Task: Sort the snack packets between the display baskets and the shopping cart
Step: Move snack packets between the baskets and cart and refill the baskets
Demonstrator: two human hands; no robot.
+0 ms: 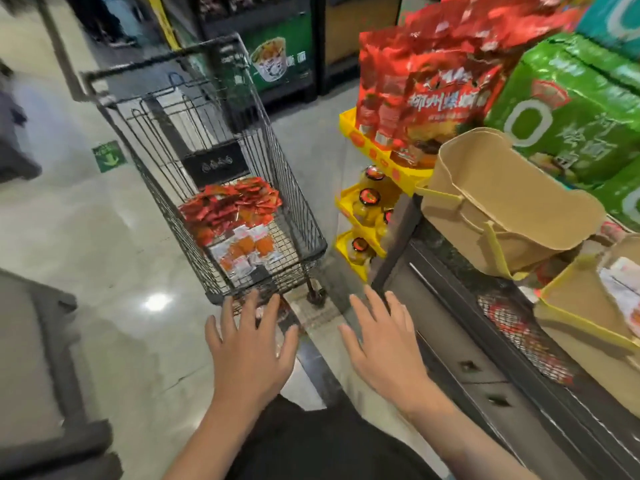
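hovering in front of the shopping cart [207, 188], the left hand [251, 344] and right hand [384, 344] are both spread flat and holding nothing. red packets [230, 206] and orange-white packets [247, 251] sit piled in the cart. the nearer display basket [502, 209] looks empty, so the baskets seem largely unfilled.

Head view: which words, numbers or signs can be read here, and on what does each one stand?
"0": large white figure on the green packs.
"柳州螺蛳": probable reading of the blurred white characters on the red bags.
Green floor sticker: a downward arrow; its words are too blurred.
Black plate on the shopping cart: unreadable marks.
Green display panel: characters too blurred.
Snack packets in the cart: print too small.
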